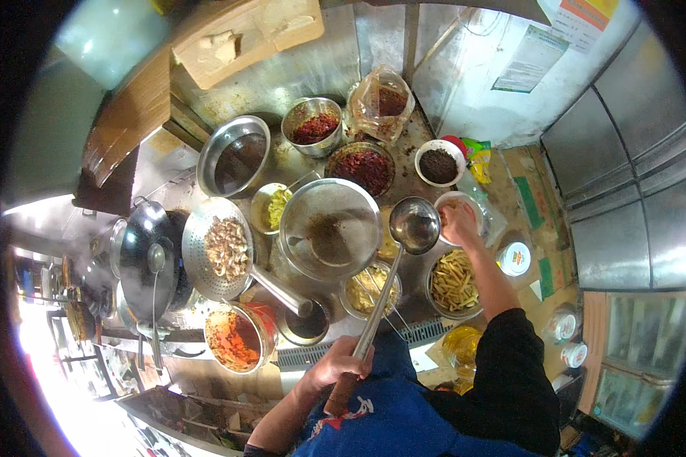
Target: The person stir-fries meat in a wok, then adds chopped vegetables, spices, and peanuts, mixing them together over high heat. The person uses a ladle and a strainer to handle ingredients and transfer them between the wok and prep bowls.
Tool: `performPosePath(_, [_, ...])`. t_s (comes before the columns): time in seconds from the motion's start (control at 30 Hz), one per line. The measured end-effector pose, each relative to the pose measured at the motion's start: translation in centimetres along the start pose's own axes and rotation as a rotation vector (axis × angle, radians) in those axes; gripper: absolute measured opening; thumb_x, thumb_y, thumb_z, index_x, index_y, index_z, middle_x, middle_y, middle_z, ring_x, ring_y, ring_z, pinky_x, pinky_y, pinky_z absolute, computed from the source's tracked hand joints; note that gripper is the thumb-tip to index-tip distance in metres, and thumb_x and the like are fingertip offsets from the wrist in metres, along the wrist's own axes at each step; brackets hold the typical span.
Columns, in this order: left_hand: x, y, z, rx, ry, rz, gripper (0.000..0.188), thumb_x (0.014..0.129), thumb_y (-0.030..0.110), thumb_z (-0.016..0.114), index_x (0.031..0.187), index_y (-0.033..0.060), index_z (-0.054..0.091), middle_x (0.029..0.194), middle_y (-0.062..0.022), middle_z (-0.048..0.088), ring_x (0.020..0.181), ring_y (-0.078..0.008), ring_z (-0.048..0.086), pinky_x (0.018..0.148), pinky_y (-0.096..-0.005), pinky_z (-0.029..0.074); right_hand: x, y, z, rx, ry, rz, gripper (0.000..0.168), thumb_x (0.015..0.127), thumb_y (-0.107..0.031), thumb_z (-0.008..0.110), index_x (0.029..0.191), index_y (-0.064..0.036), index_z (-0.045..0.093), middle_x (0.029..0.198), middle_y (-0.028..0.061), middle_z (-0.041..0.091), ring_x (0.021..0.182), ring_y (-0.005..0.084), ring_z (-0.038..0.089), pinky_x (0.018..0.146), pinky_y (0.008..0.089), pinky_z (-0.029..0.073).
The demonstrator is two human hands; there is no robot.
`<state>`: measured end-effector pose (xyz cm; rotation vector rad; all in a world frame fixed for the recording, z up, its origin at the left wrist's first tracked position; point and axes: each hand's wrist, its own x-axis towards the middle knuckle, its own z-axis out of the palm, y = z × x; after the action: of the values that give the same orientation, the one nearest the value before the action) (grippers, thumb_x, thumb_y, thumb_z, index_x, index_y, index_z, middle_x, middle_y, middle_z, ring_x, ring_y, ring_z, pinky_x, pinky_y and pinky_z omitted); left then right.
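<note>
My left hand (341,361) grips the handle of a metal ladle (415,221) near its wooden end. The ladle's bowl hangs over the counter beside a large steel strainer bowl (331,217). My right hand (458,223) reaches into a white tub (473,201) at the right. Its fingertips are down in the tub, partly hidden, and I cannot tell whether they hold anything. Just below that wrist stands a bowl of pale cut strips (453,280). A bowl with pale yellow contents (370,290) sits behind the ladle's handle.
A perforated skimmer (191,263) bears cooked chopped pieces (227,248). At the left, steam rises near a dark wok (146,251). An orange-stained bucket (267,337) stands at the counter's front. Farther back are a steel basin (206,171), red chilli bowls (363,171) and a dark-filled tub (439,165).
</note>
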<state>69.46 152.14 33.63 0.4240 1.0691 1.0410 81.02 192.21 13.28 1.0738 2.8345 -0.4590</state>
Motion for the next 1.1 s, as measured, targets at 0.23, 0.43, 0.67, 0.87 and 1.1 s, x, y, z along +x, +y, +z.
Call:
performPosePath(0.23, [2.4, -0.7, 0.0, -0.085, -0.021, -0.006, 0.022, 0.065, 0.02, 0.061, 0.059, 0.002, 0.051, 0.059, -0.007, 0.054, 0.055, -0.0152, 0.051, 0.051, -0.028, 0.038, 0.5, 1.3, -3.3, 0.253, 0.29, -0.13, 0.024, 0.068, -0.007, 0.069, 0.092, -0.004, 0.066, 0.09, 0.0178, 0.064, 0.085, 0.0357, 0.062, 0.075, 0.0429, 0.05])
performPosePath(0.43, [4.5, -0.2, 1.3, -0.273, -0.01, -0.001, 0.028, 0.062, 0.028, 0.062, 0.064, 0.004, 0.048, 0.057, -0.0071, 0.046, 0.051, -0.0188, 0.045, 0.043, -0.0302, 0.035, -1.9, -4.0, -10.6, 0.445, 0.058, -0.148, 0.023, 0.072, -0.015, 0.071, 0.093, -0.006, 0.066, 0.094, 0.0128, 0.064, 0.088, 0.0278, 0.063, 0.076, 0.0412, 0.051])
performPosePath(0.67, [4.7, 0.0, 1.6, -0.333, -0.068, -0.015, 0.027, 0.063, 0.027, 0.062, 0.063, 0.0061, 0.045, 0.057, -0.0044, 0.04, 0.051, -0.0197, 0.042, 0.045, -0.0306, 0.035, -3.5, -3.5, -9.2, 0.434, 0.147, -0.384, 0.015, 0.074, 0.001, 0.06, 0.085, -0.004, 0.069, 0.082, 0.0143, 0.067, 0.075, 0.0303, 0.064, 0.069, 0.04, 0.05])
performPosePath(0.87, [4.0, -0.4, 1.8, -0.369, -0.035, -0.018, 0.025, 0.064, 0.026, 0.061, 0.065, 0.0058, 0.046, 0.061, -0.0045, 0.042, 0.055, -0.018, 0.045, 0.05, -0.0288, 0.036, -3.2, -0.7, -9.5, 0.529, 0.35, -0.077, 0.019, 0.077, -0.002, 0.06, 0.095, -0.003, 0.065, 0.081, 0.0157, 0.065, 0.075, 0.032, 0.064, 0.066, 0.0396, 0.049])
performPosePath(1.1, [1.4, -0.9, 1.0, -0.374, 0.002, -0.02, 0.028, 0.061, 0.026, 0.064, 0.064, 0.004, 0.047, 0.061, -0.0047, 0.043, 0.055, -0.0173, 0.046, 0.051, -0.0285, 0.035, -9.2, 1.2, -5.1, 0.368, -0.044, 0.039, 0.026, 0.079, -0.011, 0.067, 0.104, -0.006, 0.066, 0.088, 0.0149, 0.067, 0.083, 0.0268, 0.067, 0.075, 0.039, 0.052])
